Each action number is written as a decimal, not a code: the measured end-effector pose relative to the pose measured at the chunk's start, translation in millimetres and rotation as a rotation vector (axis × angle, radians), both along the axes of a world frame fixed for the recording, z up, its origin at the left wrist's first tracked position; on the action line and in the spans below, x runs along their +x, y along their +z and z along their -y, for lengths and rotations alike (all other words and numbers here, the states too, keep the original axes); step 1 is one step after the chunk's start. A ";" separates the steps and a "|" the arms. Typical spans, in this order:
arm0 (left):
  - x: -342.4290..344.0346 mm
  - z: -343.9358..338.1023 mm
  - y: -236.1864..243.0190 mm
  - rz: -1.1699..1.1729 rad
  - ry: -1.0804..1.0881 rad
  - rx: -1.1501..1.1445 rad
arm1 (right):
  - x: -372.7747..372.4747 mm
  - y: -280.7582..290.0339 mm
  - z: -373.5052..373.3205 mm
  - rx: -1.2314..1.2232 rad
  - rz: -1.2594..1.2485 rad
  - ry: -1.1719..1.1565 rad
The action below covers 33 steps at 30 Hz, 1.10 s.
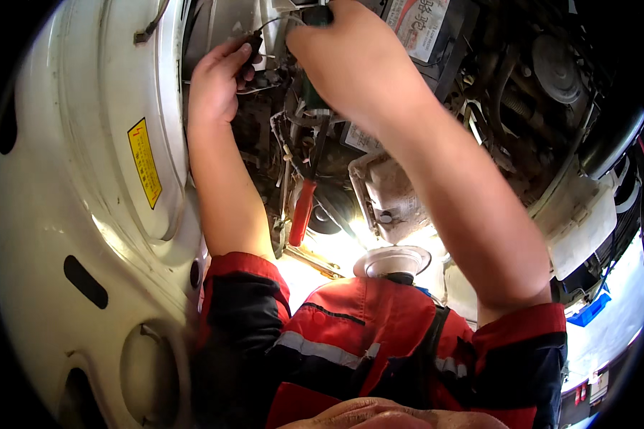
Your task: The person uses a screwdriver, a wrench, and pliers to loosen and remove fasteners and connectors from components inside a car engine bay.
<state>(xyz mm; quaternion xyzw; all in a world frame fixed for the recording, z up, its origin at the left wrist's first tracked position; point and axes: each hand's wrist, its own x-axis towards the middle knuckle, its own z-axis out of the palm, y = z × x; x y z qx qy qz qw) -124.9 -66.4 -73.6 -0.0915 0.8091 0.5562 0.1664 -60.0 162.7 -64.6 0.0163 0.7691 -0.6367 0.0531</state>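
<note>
L hand [218, 79] pinched a small dark piece [255, 43] betw. thumb & fingers. From its top, a thin wire [277, 19] arched rightward, toward R hand [342, 53]; L was nearer. R fingers were mostly hidden, so I could not tell if they grasped the dark green obj. [312, 95] there. Red handle [303, 214] lay below; R forearm [444, 157] blocked part of the engine bay.

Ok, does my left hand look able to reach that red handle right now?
Probably yes: the red handle shows uncovered between your forearms. But your left hand is holding a small dark piece, so it might need freeing first.
</note>
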 end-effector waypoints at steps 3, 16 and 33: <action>-4.3 -20.2 0.8 0.022 0.087 0.009 | 59.4 9.2 2.5 -0.481 0.133 -0.221; -23.5 -20.0 -7.7 0.005 -0.023 -0.042 | 135.7 24.9 20.2 -0.437 0.214 -0.050; -11.2 -14.9 -16.6 0.001 -0.006 0.036 | 124.3 14.1 32.7 -0.297 0.236 0.066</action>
